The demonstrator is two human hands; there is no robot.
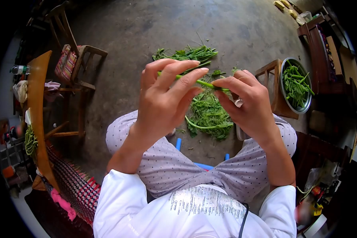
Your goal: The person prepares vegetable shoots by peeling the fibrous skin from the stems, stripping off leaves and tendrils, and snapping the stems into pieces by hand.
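Note:
A thin green stem (204,83) stretches between my two hands in the middle of the view. My left hand (164,89) has the stem's left part between its thumb and fingers, the other fingers spread. With thumb and forefinger, my right hand (242,97) pinches the stem's right end. Beyond my hands, a bunch of leafy green stems (198,52) lies on the floor. Below and between my hands is a heap of green leaves and fibres (211,115), partly hidden by them.
A metal bowl of cut green stems (297,89) rests on a wooden stool (281,104) at the right. On the left stand a wooden chair (83,51) and a wooden table (39,91) with a bottle (20,70). Dark furniture (321,59) is at the far right.

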